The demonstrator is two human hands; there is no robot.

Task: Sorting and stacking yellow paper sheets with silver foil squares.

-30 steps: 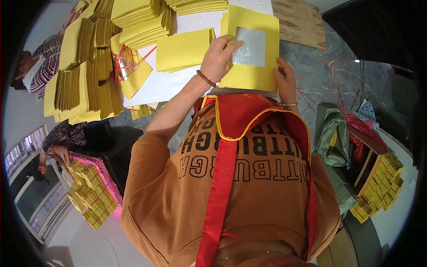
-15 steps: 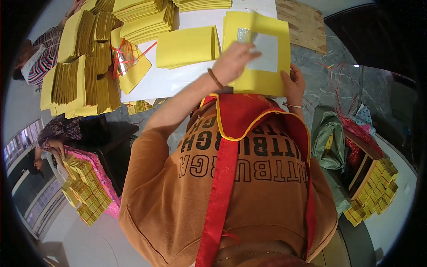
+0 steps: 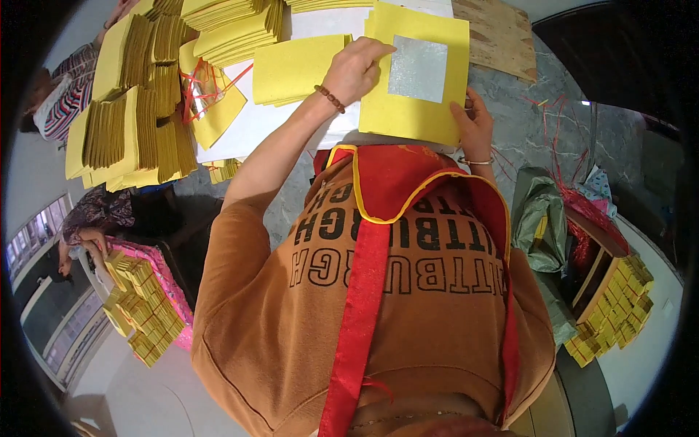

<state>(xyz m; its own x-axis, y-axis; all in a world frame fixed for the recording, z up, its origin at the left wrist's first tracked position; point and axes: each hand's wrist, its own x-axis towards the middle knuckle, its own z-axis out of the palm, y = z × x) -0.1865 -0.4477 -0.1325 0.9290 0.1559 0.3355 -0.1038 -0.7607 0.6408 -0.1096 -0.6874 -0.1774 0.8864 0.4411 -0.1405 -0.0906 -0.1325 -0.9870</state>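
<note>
A stack of yellow paper sheets (image 3: 411, 120) lies at the table's front edge, with a silver foil square (image 3: 418, 69) on its top sheet. My left hand (image 3: 353, 71) is at the stack's left edge with curled fingers. Its index finger reaches to the foil's upper left corner, and the other fingertips are partly hidden. My right hand (image 3: 475, 124) grips the stack's right edge, thumb on top and fingers at the side. Just left of the stack, partly behind my left hand, is a pile of folded yellow paper (image 3: 295, 69).
Tall bundles of folded yellow paper (image 3: 120, 131) fill the table's left side. Red ties (image 3: 200, 91) lie on a yellow sheet beside them. A plywood board (image 3: 502, 40) is at the far right. Two other people are on the left. A green plastic bag (image 3: 539, 218) stands to my right.
My left hand has moved left, off the foil square to the stack's left edge. The foil now shows whole and flat. My right hand stays at the right edge.
</note>
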